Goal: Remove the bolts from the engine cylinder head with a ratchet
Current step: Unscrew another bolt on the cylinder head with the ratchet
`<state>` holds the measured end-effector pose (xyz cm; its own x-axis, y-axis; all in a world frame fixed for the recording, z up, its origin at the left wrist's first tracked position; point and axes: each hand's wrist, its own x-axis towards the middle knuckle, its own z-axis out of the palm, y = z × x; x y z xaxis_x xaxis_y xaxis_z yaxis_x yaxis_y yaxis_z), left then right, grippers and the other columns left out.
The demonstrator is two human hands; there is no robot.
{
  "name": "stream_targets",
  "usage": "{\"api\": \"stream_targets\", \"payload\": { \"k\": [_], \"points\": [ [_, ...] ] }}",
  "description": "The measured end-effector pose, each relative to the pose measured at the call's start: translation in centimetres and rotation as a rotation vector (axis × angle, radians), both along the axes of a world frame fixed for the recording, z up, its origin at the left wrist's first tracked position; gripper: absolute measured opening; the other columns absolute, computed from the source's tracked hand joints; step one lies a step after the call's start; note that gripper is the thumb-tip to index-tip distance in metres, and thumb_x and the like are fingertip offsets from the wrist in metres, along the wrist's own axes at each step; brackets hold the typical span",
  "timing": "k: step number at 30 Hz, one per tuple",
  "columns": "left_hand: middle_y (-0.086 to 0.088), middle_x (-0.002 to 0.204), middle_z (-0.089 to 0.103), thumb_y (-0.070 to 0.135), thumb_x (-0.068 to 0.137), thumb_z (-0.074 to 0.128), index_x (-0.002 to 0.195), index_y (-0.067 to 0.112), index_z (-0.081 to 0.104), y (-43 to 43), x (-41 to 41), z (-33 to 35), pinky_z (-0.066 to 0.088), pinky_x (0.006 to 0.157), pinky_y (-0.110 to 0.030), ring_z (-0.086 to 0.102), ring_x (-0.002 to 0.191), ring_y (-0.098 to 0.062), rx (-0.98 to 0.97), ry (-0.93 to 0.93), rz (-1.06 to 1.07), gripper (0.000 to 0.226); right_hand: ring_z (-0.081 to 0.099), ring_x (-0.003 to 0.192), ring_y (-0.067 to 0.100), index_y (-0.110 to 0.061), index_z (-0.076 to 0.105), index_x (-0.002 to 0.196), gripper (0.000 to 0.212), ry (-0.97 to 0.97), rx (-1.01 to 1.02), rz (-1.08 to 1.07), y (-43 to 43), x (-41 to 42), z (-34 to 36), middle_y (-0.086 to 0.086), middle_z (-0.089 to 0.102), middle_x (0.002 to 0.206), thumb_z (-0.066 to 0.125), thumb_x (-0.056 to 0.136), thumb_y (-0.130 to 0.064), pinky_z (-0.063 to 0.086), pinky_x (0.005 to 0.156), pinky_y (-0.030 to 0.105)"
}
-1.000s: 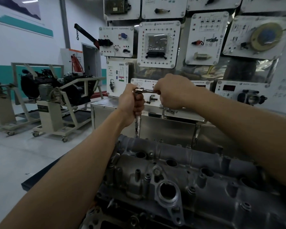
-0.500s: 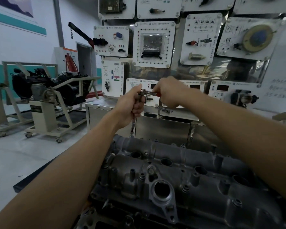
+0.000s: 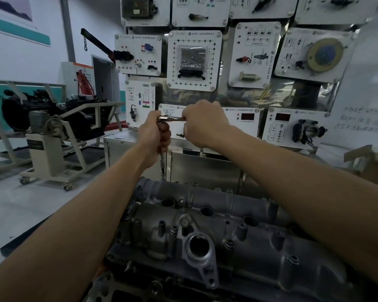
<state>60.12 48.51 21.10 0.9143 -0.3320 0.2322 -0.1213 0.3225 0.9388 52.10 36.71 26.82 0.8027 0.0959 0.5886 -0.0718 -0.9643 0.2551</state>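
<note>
Left hand [image 3: 155,136]: grip wrapped round the top of the slim steel extension bar [image 3: 162,165], just under the ratchet head, holding it upright. The bar drops straight to the far-left corner of the grey cast-metal cylinder head [image 3: 238,232]. The corner bolt itself is hidden under the bar's tip.

Chrome ratchet [image 3: 172,118]: lies level between the two hands.

Right hand [image 3: 205,125]: grip closed over the handle end.

Judgement: this is a loosening stroke on the corner bolt.
- The left hand should keep the bar plumb and press down so the socket stays seated.
- The right hand should swing flat in short arcs, without lifting the handle.
- A tilted bar risks rounding the bolt.

Further right, small dark bolt heads [image 3: 196,184] along the far edge look still in place, so probably most of the job remains.

Room:
- Left of the head is open floor, with the white wheeled engine stand [image 3: 46,153] well apart.
- Behind the far edge, the stainless steel cabinet [image 3: 205,173] and the white instrument panels [image 3: 194,59] stand near. That looks like the tight side for the handle's swing.
- The right forearm crosses above the head's right half, so that elbow should stay high.
</note>
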Motion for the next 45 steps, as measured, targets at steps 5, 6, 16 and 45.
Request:
{"api": "stream_targets", "payload": {
  "k": [5, 6, 16, 45],
  "points": [
    [-0.002, 0.06, 0.059, 0.038, 0.107, 0.04, 0.074, 0.016, 0.06, -0.5, 0.1, -0.3, 0.042, 0.053, -0.031, 0.051, 0.056, -0.015, 0.027, -0.049, 0.113, 0.045, 0.045, 0.058, 0.013, -0.023, 0.036, 0.065, 0.038, 0.045, 0.107, 0.124, 3.8, -4.7, 1.2, -0.004, 0.042, 0.071, 0.057, 0.093, -0.038, 0.032, 0.05, 0.028],
    [-0.003, 0.063, 0.064, 0.033, 0.107, 0.042, 0.078, 0.015, 0.061, -0.5, 0.2, -0.3, 0.046, 0.058, -0.032, 0.055, 0.062, -0.018, 0.037, -0.053, 0.128, 0.039, 0.044, 0.058, 0.013, -0.022, 0.036, 0.066, 0.036, 0.05, 0.11, 0.134, 4.3, -5.0, 1.2, -0.004, 0.042, 0.072, 0.057, 0.092, -0.034, 0.03, 0.049, 0.028],
    [0.006, 0.046, 0.025, 0.038, 0.088, 0.035, 0.059, 0.017, 0.053, 0.1, 0.5, 0.0, 0.023, 0.043, -0.024, 0.022, 0.043, -0.013, 0.028, -0.13, -0.313, 0.039, 0.055, 0.068, 0.024, -0.014, 0.064, 0.086, 0.023, 0.082, 0.214, -0.024, -0.5, 0.5, 0.3, 0.004, 0.056, 0.083, 0.054, 0.086, 0.006, 0.039, 0.059, 0.032],
    [0.007, 0.047, 0.025, 0.039, 0.091, 0.029, 0.058, 0.018, 0.048, -0.2, 0.2, 0.3, 0.017, 0.044, -0.027, 0.016, 0.046, -0.013, 0.078, -0.117, -0.31, 0.044, 0.048, 0.063, 0.021, -0.012, 0.05, 0.078, 0.021, 0.116, 0.109, -0.071, -0.5, 1.3, 0.5, 0.005, 0.046, 0.078, 0.056, 0.086, 0.007, 0.029, 0.049, 0.03]
  ]
}}
